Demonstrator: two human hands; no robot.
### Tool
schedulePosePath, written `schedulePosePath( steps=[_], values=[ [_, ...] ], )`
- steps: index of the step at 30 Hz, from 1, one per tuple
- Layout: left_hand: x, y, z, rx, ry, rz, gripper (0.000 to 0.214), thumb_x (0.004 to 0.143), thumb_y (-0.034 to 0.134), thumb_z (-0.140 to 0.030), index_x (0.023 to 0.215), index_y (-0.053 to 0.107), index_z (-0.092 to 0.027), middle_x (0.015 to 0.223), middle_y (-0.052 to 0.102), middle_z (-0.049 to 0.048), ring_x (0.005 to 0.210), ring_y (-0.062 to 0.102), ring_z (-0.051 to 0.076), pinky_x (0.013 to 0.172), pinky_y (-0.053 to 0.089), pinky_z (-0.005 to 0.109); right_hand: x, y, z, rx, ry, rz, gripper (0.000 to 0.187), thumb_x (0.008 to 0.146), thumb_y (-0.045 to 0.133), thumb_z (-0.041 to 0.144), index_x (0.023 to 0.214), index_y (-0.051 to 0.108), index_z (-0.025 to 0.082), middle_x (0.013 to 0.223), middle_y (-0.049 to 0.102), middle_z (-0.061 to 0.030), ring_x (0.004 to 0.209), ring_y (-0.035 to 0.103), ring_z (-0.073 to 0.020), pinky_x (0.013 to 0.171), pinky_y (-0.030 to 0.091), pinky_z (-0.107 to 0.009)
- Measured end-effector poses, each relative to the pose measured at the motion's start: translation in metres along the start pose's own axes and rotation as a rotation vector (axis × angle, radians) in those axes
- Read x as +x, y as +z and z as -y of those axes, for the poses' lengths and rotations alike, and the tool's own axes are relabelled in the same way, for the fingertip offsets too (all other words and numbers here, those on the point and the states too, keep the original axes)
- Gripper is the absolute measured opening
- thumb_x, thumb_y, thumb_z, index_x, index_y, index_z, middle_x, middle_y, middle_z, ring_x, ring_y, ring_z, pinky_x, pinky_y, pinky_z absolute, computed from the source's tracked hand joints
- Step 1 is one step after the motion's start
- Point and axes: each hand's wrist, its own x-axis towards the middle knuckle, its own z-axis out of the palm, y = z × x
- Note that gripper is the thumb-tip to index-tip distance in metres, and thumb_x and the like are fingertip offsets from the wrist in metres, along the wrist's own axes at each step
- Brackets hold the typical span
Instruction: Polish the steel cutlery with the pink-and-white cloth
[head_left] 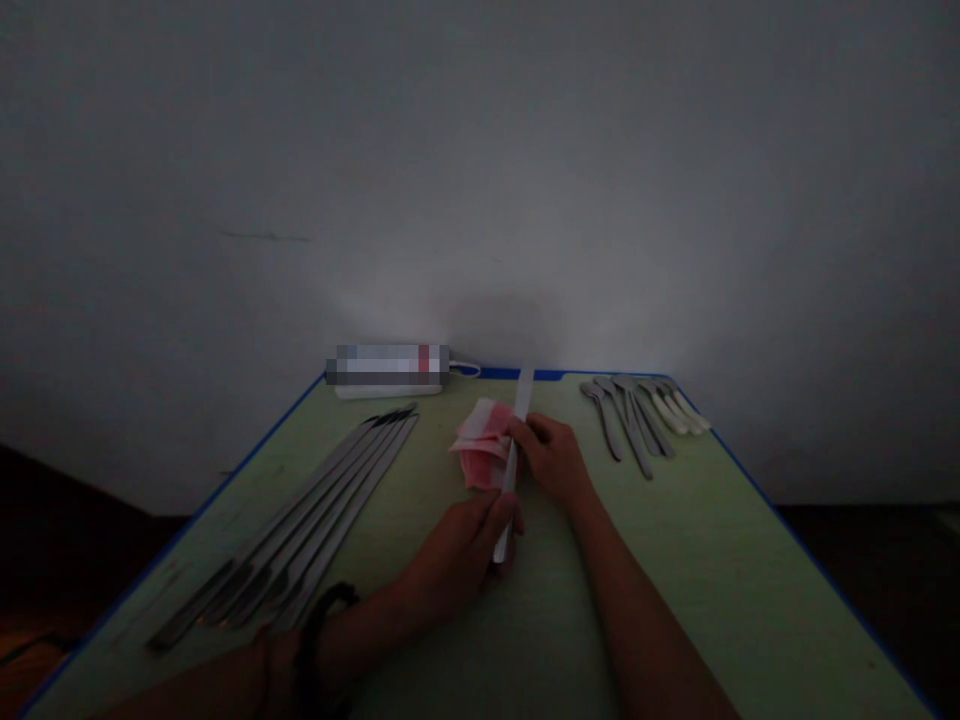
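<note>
A long, flat metal strip (523,392) slants away from me over the middle of the table; its exact kind is hard to make out in the dim light. My left hand (469,545) is closed round its near end. Further up the strip, my right hand (551,455) is closed, pinching a crumpled pink and white cloth (480,445) against the metal. Most of the cloth spreads out to the left of the strip. The fingertips of my right hand are partly hidden behind the strip and cloth.
Several long metal utensils (330,490) lie side by side on the left of the green table (675,580). Several spoons (622,410), some with white handles, lie at the back right. A white box-like thing (386,390), partly blurred, stands by the wall (480,180) with a cable.
</note>
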Motion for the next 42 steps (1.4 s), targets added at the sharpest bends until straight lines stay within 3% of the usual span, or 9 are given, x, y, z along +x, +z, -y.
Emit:
schedulePosePath(
  steps=[5,8,13,19,42],
  values=[
    [0.001,0.000,0.003,-0.014,-0.004,0.036,0.034,0.089,0.030,-0.044,0.086,0.052,-0.018,0.052,0.047,-0.0063,0.039,0.042,0.009,0.039,0.033,0.019,0.002,0.002,0.002,0.237,0.148,-0.013,0.038,0.078,0.048,0.050,0.065,0.056,0.015,0.051,0.053,0.0033,0.045,0.044,-0.0088,0.046,0.033,-0.020],
    [0.001,0.000,0.004,0.022,0.036,0.071,0.033,0.090,0.033,-0.043,0.091,0.052,-0.017,0.054,0.048,-0.0061,0.042,0.043,0.009,0.042,0.033,0.019,0.004,-0.001,0.003,0.272,0.165,-0.079,0.037,0.079,0.047,0.050,0.068,0.055,0.016,0.049,0.054,0.0035,0.042,0.045,-0.0093,0.043,0.033,-0.020],
    [0.001,-0.001,0.004,0.098,0.097,0.072,0.030,0.090,0.035,-0.040,0.086,0.052,-0.016,0.055,0.050,-0.0052,0.047,0.045,0.009,0.047,0.034,0.020,0.006,-0.014,0.000,0.099,0.130,-0.226,0.037,0.082,0.043,0.050,0.072,0.055,0.017,0.050,0.057,0.0016,0.040,0.047,-0.0101,0.043,0.035,-0.022],
    [-0.001,-0.002,-0.001,0.093,0.090,0.123,0.031,0.089,0.037,-0.034,0.110,0.049,-0.014,0.055,0.049,-0.0069,0.048,0.046,0.010,0.050,0.036,0.021,0.007,-0.021,-0.010,-0.115,0.069,-0.279,0.037,0.087,0.035,0.044,0.072,0.055,0.017,0.049,0.053,0.0026,0.044,0.048,-0.0103,0.047,0.035,-0.021],
    [-0.002,-0.002,0.000,0.088,0.112,0.127,0.023,0.088,0.037,-0.030,0.098,0.053,-0.016,0.053,0.045,-0.0078,0.046,0.042,0.008,0.048,0.033,0.020,0.005,-0.020,-0.017,-0.234,0.109,-0.247,0.039,0.086,0.037,0.045,0.071,0.059,0.016,0.047,0.053,0.0021,0.046,0.052,-0.0116,0.050,0.036,-0.022]
  ],
)
